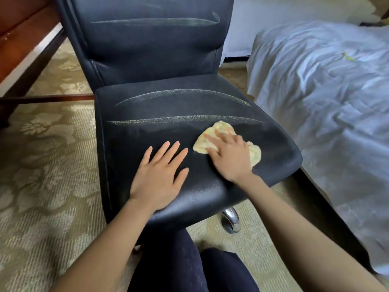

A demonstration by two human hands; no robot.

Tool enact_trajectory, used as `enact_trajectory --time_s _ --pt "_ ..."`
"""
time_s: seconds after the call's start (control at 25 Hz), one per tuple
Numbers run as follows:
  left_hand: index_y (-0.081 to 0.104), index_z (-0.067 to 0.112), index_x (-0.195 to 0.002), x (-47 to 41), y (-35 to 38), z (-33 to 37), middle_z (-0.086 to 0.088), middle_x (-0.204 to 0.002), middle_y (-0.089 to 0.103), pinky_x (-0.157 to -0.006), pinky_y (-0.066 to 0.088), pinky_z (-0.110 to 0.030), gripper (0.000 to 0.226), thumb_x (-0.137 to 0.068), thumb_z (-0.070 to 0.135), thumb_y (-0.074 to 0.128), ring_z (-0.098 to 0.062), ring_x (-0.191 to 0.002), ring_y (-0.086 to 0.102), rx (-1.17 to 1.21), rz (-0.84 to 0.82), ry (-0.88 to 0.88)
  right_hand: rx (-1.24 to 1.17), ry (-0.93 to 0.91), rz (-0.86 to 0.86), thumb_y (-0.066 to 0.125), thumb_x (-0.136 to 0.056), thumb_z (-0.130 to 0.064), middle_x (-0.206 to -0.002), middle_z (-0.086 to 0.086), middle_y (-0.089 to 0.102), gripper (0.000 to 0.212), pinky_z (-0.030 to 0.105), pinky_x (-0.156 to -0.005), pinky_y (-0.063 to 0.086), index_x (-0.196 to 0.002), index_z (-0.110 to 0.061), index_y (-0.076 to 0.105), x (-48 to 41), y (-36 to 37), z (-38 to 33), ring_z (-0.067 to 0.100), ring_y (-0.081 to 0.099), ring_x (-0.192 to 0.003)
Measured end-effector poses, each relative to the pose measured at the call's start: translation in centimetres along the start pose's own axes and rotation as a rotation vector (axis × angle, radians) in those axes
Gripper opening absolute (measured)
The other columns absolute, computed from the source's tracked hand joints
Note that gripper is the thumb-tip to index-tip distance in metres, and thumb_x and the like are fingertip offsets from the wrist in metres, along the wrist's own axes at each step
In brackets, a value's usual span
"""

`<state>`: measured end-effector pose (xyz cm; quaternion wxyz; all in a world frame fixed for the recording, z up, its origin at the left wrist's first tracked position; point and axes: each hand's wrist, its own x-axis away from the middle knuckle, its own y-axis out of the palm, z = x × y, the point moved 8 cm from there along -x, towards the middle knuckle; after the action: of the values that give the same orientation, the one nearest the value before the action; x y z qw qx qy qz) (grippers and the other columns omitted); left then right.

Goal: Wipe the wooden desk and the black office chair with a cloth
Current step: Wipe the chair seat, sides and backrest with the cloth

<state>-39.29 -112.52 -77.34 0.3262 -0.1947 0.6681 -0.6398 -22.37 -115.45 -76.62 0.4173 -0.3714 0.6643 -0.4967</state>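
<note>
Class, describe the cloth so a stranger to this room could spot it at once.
Find the black office chair beside the bed. On its seat, the right hand presses a crumpled cloth. Pale yellow, it alone stands out against the black.

Carpet (pixel 42 165): lying across the whole floor, showing a pale floral pattern on a beige-olive ground.
Bed (pixel 336 81): standing on the right, running from the far side toward the near right corner.
Sheet (pixel 305 133): pale bluish-white, lying rumpled over the bed and hanging down its near side.
Yellow-green scrap (pixel 348 57): lying on the sheet far back, too blurred to identify.
Bed base (pixel 328 216): showing as a dark strip under the sheet's hem.
Wall (pixel 273 17): pale, rising behind the bed.
</note>
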Motion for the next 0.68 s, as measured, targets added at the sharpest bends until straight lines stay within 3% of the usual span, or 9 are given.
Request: enact_trajectory --time_s 0.2,0.36,0.56,0.68 --pt "0.021 0.035 -0.149 0.2 -0.6 -3.1 0.014 -0.156 0.015 -0.118 0.005 -0.035 0.062 -0.091 0.050 0.003 -0.006 -0.145 0.007 0.058 -0.019 0.077 -0.053 -0.251 -0.001 0.057 -0.086 -0.037 -0.135 -0.003 0.052 0.044 0.041 -0.094 0.036 -0.130 -0.037 0.054 4.8 -0.5 -5.8 0.030 0.047 -0.112" --pt "0.021 0.038 -0.148 -0.1 -0.4 -5.7 0.019 -0.156 0.012 -0.119 0.000 -0.034 0.047 -0.101 0.040 0.026 -0.002 -0.144 0.002 0.069 -0.083 0.102 -0.017 -0.352 0.051 0.069 -0.073 -0.037 -0.121 -0.002 0.063 0.049 0.040 -0.083 0.048 -0.121 -0.032 0.063 8.8 -0.9 -6.1 0.028 0.059 -0.099" --pt "0.053 0.011 -0.131 -1.0 -1.8 -4.5 -0.004 -0.142 0.049 -0.114 0.003 -0.051 0.062 -0.094 0.050 0.022 -0.025 -0.141 0.030 -0.199 0.017 -0.106 0.075 -0.277 0.087 0.049 -0.079 -0.041 -0.125 -0.001 0.060 0.050 0.039 -0.085 0.047 -0.127 -0.034 0.058 11.2 -1.1 -1.7 0.027 0.057 -0.099" --pt "0.039 0.010 -0.142 -1.3 -0.9 -1.5 -0.013 -0.148 0.038 -0.113 0.001 -0.054 0.067 -0.093 0.054 0.025 -0.031 -0.145 0.016 -0.098 0.039 -0.238 0.062 -0.224 0.095 0.044 -0.080 -0.042 -0.131 -0.001 0.057 0.052 0.039 -0.090 0.044 -0.130 -0.033 0.056 10.9 -1.9 1.1 0.027 0.051 -0.111"
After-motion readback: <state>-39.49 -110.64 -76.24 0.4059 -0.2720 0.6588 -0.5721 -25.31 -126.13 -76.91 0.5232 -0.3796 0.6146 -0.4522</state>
